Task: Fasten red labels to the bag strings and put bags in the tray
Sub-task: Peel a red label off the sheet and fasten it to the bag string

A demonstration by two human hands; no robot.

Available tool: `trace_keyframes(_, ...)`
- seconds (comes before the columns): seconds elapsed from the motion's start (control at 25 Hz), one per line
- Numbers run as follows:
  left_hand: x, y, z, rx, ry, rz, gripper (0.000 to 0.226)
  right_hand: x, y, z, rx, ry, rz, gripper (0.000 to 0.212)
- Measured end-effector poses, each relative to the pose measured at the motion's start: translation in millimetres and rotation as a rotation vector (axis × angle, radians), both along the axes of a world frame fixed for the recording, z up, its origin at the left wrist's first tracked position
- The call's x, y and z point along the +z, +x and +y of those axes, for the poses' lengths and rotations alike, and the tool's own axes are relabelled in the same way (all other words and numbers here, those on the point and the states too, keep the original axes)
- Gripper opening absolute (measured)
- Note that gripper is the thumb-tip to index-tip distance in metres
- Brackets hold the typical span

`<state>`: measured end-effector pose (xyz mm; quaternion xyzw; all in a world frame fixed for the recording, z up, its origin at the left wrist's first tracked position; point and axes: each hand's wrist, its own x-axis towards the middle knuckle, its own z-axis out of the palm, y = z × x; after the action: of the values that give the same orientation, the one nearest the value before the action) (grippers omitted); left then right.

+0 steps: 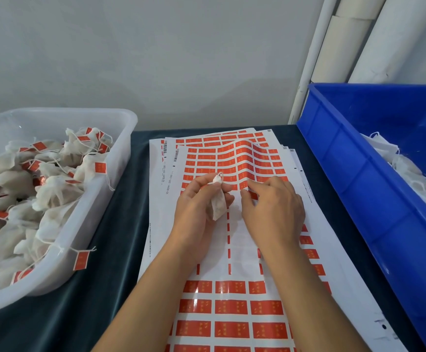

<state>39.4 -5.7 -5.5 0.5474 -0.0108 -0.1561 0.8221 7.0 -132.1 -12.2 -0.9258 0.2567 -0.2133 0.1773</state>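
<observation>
The left hand [196, 199] grips 1 unlabelled bag [218, 204] above the label sheet [232, 250]; the right hand [270, 207] pinches at a red label [245, 185]. Peel it cleanly, fold it around the string, then drop the bag into the tray [120, 153] at 9 o'clock.

label print too small to read; right hand [273, 212] covers the labels under it, fingertip contact with the sheet [232, 295] unclear; bag [218, 203] string hidden in left hand [196, 207]; blue bin [374, 179] and clear tray [61, 252] cut by frame edges
</observation>
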Motion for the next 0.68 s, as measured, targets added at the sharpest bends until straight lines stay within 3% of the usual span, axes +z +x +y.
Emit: trace_keyframes(0.68,1.1,1.8,3.4,0.028,-0.08,0.031,0.012,7.1,-1.5,5.8,-0.002,-0.103,0.091,0.05)
